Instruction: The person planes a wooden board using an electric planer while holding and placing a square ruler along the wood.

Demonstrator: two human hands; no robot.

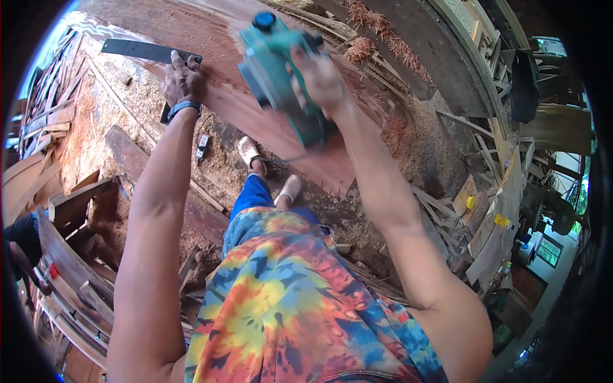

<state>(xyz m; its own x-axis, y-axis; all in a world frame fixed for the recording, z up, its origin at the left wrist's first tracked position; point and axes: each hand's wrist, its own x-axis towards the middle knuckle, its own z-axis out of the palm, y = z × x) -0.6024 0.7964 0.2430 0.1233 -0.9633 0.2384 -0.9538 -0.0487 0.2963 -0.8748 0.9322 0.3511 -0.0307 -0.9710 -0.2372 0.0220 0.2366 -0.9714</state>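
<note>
My right hand (pixel 322 80) is closed round the handle of a green electric planer (pixel 271 60), blurred by motion, over a broad reddish-brown wooden plank (pixel 230 96). A dark cable trails from the planer's near end. My left hand (pixel 183 82) grips a dark, flat carpenter's square (pixel 137 49) at the plank's left edge. One arm of the square points left, and another dark piece shows beside my wrist. The palm hides where the two join.
Wood shavings (pixel 405 134) cover the ground, with reddish curls piled on boards (pixel 440 64) at right. A small white-and-black object (pixel 202 147) lies near my feet. Scrap timber (pixel 57 121) is stacked at left. Part of another person (pixel 25 246) shows at the left edge.
</note>
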